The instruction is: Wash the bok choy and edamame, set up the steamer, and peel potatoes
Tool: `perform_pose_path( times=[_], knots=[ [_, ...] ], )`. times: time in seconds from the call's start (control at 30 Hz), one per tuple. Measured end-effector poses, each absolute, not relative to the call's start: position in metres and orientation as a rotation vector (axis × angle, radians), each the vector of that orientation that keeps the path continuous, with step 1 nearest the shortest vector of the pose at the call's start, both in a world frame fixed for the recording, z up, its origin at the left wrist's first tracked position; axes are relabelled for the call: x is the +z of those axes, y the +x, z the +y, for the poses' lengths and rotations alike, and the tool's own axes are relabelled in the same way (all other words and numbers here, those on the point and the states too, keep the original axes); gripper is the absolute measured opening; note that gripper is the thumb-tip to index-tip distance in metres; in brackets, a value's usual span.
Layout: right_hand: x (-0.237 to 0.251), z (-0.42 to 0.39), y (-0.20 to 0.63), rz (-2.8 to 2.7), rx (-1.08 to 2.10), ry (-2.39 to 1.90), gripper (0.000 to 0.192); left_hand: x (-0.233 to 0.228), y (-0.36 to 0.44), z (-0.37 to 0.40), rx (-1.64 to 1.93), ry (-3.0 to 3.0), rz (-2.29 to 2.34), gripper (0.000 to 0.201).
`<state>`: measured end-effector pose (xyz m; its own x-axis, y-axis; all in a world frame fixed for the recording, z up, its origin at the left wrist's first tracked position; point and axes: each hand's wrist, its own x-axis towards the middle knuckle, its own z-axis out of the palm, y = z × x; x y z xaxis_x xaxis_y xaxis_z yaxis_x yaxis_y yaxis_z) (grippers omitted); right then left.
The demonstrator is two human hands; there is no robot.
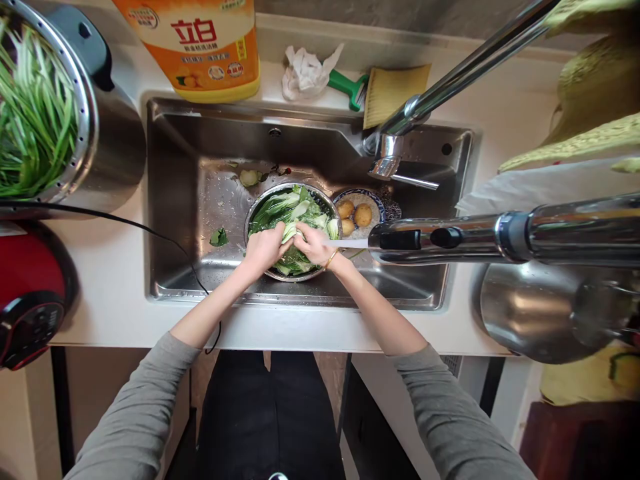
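A steel bowl (pixel 260 202) full of green leafy bok choy (pixel 280 207) stands in the middle of the sink (pixel 175 200). My left hand (pixel 264 248) and my right hand (pixel 315 245) meet over the bowl's near side, both gripping one pale-stemmed bok choy piece (pixel 290 232) between them. A thin stream of water (pixel 350 243) runs from the pull-out faucet head (pixel 415 239) toward my right hand. A gold bangle sits on my right wrist.
A patterned dish with three potatoes (pixel 356 215) lies right of the bowl. Leaf scraps (pixel 219 237) lie on the sink floor. An orange detergent bottle (pixel 200 47), a crumpled cloth, a brush, a colander of green chives (pixel 35 113), a red cooker (pixel 25 300) and a steel pot (pixel 530 320) surround the sink.
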<state>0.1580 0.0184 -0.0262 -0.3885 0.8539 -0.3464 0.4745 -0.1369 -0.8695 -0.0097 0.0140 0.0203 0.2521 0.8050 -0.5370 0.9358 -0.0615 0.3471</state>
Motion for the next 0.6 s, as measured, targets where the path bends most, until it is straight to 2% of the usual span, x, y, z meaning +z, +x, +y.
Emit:
perform_pose_path(
  times=[0.13,0.33,0.5,0.6],
  knots=[
    [-0.019,0.023,0.161,-1.870,1.603,-1.395,0.033,0.005,-0.023,0.018,-0.031,1.731,1.431,0.043],
    [-0.025,0.023,0.169,-1.289,1.874,-1.432,0.052,-0.012,-0.039,0.023,0.355,1.248,1.240,0.054],
    [-0.031,0.018,0.162,-1.355,1.622,-1.758,0.062,-0.009,-0.031,0.023,0.313,1.180,1.383,0.046],
    [-0.029,0.011,0.151,-1.384,1.505,-1.742,0.064,-0.007,-0.023,0.021,0.214,1.266,1.365,0.038]
  ],
)
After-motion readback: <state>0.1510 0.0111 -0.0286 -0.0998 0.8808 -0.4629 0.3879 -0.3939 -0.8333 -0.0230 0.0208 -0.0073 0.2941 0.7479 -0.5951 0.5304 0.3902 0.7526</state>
